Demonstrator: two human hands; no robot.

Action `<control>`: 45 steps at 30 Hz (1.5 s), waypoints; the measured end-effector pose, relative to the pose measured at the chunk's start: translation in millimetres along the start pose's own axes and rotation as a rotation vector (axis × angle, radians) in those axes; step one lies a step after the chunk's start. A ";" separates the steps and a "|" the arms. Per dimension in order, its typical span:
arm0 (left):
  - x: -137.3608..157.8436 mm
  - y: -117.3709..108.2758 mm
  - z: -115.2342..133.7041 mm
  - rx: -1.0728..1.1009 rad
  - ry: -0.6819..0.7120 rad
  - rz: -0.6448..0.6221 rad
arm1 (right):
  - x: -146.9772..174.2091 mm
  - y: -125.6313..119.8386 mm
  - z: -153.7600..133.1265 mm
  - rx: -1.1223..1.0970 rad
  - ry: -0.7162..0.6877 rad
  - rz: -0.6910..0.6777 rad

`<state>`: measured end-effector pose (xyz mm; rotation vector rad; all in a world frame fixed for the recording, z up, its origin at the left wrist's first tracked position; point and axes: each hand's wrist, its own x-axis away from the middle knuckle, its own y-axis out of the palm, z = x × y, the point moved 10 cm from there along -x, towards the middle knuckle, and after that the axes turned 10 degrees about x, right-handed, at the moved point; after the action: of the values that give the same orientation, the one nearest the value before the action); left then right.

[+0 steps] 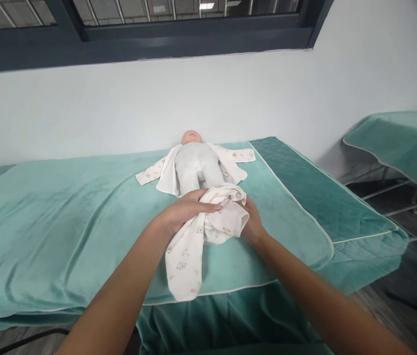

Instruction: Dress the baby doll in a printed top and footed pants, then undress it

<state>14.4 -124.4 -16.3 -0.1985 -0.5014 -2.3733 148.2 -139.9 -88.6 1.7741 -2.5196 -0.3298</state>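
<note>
A pair of white printed baby pants [186, 261] is bunched between my hands, one leg hanging down toward the bed's front edge. My left hand [188, 209] grips the cloth from the left, thumb lying across the top. From the right, my right hand [253, 219] holds the gathered part, its fingers mostly hidden behind the fabric. Just beyond lies a baby doll [197, 160] on its back, its head toward the wall and its legs toward me. The doll wears an open white printed jacket [169, 172], sleeves spread out to both sides.
The bed has a green velvet cover [63, 212] with white piping, wrinkled on the left. Behind it is a white wall [119, 108] under a dark-framed window [193, 37]. Another green-covered bed [404, 143] with metal rails stands at the right.
</note>
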 end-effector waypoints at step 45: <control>-43.7 -106.1 23.4 0.227 0.373 0.240 | -87.5 108.8 -32.4 0.014 0.262 -0.667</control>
<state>-23.1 -15.8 -38.8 0.2695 -0.5268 -2.0362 82.6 -27.8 -27.9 2.4300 -1.7069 -0.0828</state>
